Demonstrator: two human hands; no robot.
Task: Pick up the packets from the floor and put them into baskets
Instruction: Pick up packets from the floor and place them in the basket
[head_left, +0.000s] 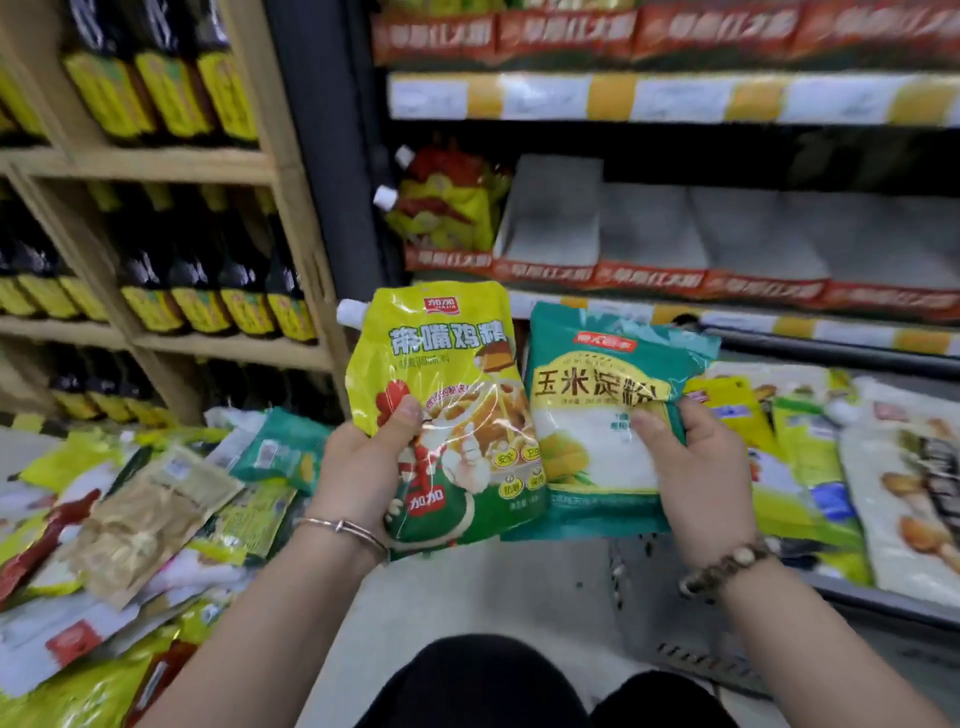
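Head view: left hand (358, 467) clamps a yellow-green spouted pouch (441, 358), right hand (698, 467) pinches a teal plastic starch bag (597, 374), both held up off the floor; next, I'd guess, drop them into the grey perforated basket (667, 603) below the right grip.

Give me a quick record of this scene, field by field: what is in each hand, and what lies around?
place: shop aisle between shelves
left hand: grips a yellow pouch with a white spout at its top corner
right hand: grips a teal packet
how held: side by side, upright, fronts to the camera
floor pile: many mixed packets lying at the left
basket: grey, partly seen below the right hand
bottles: dark with yellow labels, on wooden shelves at the left
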